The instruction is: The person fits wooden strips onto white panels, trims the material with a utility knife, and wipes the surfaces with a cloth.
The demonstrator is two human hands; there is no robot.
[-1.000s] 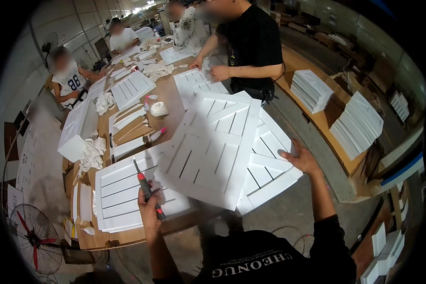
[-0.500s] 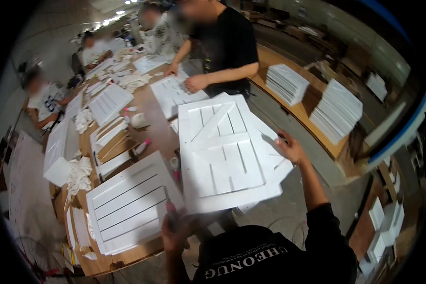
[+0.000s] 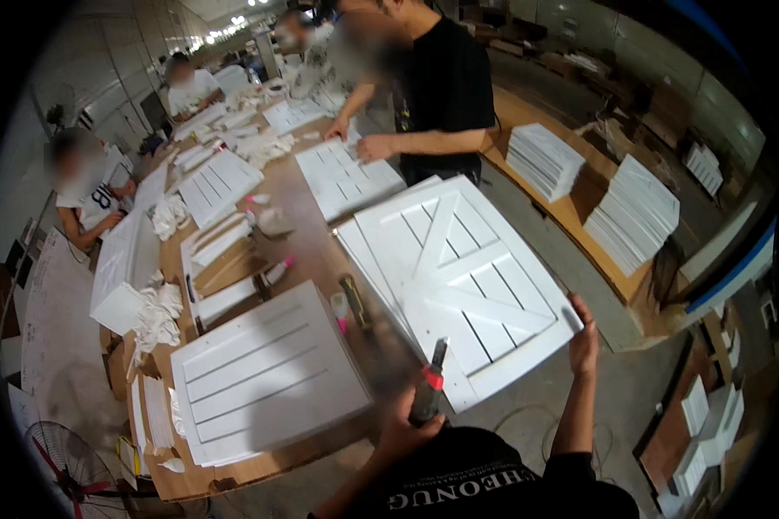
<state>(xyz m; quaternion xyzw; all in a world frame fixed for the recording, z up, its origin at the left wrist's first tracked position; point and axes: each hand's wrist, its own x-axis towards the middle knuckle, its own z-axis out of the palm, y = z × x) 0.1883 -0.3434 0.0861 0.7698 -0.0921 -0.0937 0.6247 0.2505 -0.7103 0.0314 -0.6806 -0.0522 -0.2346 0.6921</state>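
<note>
The person's left hand [image 3: 409, 424] is curling its fingers around a dark, red-banded tool [image 3: 426, 400], whose tip is pointing up before a white slatted panel [image 3: 480, 298]. The right hand [image 3: 583, 346] is holding that panel's right edge, its fingertips partly hidden. The panel is covering most of a second panel [image 3: 365, 259], right of a slatted stack [image 3: 268, 372] lying on the table [image 3: 307, 246]. Farther off, a co-worker's hands [image 3: 375, 148] are working over another panel [image 3: 342, 180].
</note>
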